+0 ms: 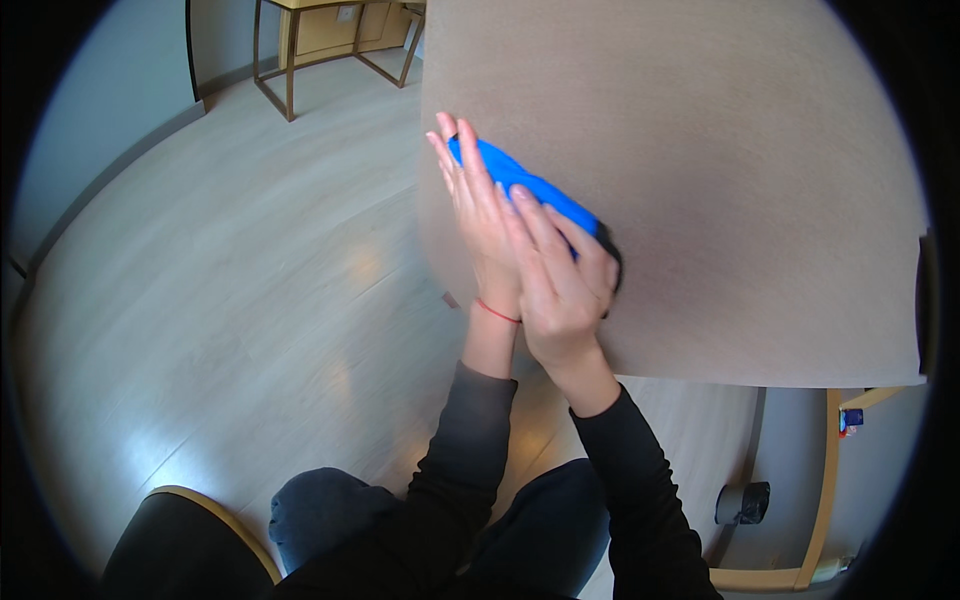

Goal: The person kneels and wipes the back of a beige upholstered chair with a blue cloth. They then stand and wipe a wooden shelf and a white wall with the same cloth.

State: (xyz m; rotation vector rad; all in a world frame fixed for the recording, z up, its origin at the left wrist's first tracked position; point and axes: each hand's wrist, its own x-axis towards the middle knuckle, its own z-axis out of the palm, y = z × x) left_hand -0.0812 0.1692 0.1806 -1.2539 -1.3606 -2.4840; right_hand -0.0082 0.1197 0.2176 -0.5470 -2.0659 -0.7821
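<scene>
The person sits at the table [760, 200] and presses both hands down on a blue cloth [520, 180] near the table's left edge, close to the corner nearest them. To my eye this is the middle of a pass over the tabletop with the cloth; the next stroke would, I judge, call for steady downward pressure and a sweep away from that left edge, so the cloth does not slip off the side.

The left hand [478, 215] lies almost flat, fingers straight and close together, its palm on the cloth's near-left part and its fingertips reaching to the end of the cloth farthest from the person. It grips nothing; it only bears down. A thin red band [497, 312] circles that wrist.

The right hand [562, 275] partly overlaps the left and covers the end of the cloth toward the table's middle. Its fingers are spread and slightly curved over the fabric, pressing, not clenched around it. A dark patch shows just past its knuckles; whether that is part of the cloth or shadow I cannot tell.

Off the table's left edge lies pale wooden floor [250, 280], and beyond the table's far-left corner stands a metal-legged piece of furniture [300, 50].
</scene>
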